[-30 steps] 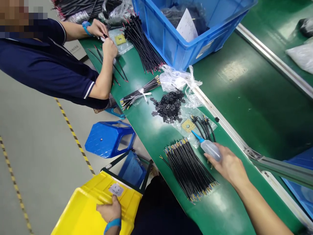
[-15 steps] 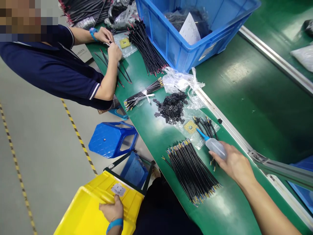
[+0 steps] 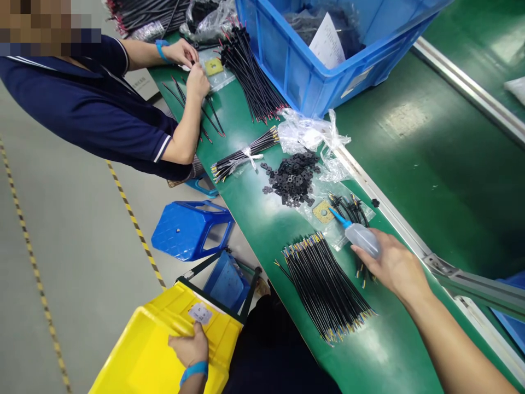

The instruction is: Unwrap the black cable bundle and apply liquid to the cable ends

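My right hand is closed around a translucent squeeze bottle, thumb along the near side, the other fingers mostly hidden behind it; the bottle is tilted, its blue nozzle reaching the edge of the yellow pad, though contact of tip and pad cannot be confirmed; the pad lies flat on a clear plastic bag; on the near side of the pad, a row of black cables lies side by side, one set of coloured ends towards it; just beyond the pad is a heap of black pieces; just beside the pad, past the nozzle, lies a bunch of black leads with dark parts near their ends; my left hand is on the yellow bin, well apart from the pad, its thumb by a label; whether those fingers clasp the bin I cannot tell; in my judgement, sound handling calls for a firm but light hold, a short, even squeeze and the tip kept over the pad; too hard a press could spill onto the bag or towards the cables; a tip pushed in could drag the pad.
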`<action>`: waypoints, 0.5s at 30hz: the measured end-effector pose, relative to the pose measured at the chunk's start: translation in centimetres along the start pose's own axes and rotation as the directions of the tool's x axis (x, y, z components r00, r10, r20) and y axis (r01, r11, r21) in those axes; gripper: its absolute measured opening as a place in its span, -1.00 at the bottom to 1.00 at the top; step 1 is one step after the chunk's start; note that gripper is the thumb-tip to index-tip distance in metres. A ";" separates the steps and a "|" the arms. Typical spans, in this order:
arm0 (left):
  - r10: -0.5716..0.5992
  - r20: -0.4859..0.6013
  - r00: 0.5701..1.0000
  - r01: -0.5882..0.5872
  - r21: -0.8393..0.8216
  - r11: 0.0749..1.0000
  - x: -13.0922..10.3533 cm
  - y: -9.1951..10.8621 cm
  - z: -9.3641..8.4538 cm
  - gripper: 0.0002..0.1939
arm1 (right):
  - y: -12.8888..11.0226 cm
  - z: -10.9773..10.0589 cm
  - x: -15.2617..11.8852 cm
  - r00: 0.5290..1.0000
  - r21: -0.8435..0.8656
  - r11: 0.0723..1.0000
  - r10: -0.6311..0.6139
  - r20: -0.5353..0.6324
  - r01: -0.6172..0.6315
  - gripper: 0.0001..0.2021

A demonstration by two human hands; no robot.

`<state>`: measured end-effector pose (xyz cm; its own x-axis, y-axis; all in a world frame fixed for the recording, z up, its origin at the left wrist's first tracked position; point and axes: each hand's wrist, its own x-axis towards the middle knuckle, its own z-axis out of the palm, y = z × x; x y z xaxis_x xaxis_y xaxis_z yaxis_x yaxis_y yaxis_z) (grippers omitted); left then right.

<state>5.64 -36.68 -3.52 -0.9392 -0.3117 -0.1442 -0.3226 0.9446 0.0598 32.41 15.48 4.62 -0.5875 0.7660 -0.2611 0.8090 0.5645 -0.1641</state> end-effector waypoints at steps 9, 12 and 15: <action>-0.132 0.028 0.991 0.133 -0.037 0.990 -0.6 1.4 -0.6 -0.02 | -0.8 -0.2 0.4 1.000 0.009 1.000 0.002 0.013 -0.002 -0.32; -0.119 0.022 0.993 0.120 -0.035 0.992 -0.6 1.3 -0.6 -0.04 | -1.2 -0.4 0.4 1.000 0.021 1.000 -0.004 0.025 0.003 -0.35; -0.088 0.004 0.996 0.088 -0.027 0.996 -0.5 0.9 -0.4 -0.05 | -1.6 -0.4 0.4 0.999 0.026 1.000 -0.014 0.033 0.013 -0.34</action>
<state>5.77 -35.72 -3.02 -0.9066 -0.3932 -0.1530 -0.4073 0.9103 0.0740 30.93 15.00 5.16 -0.5979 0.7474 -0.2896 0.8013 0.5665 -0.1925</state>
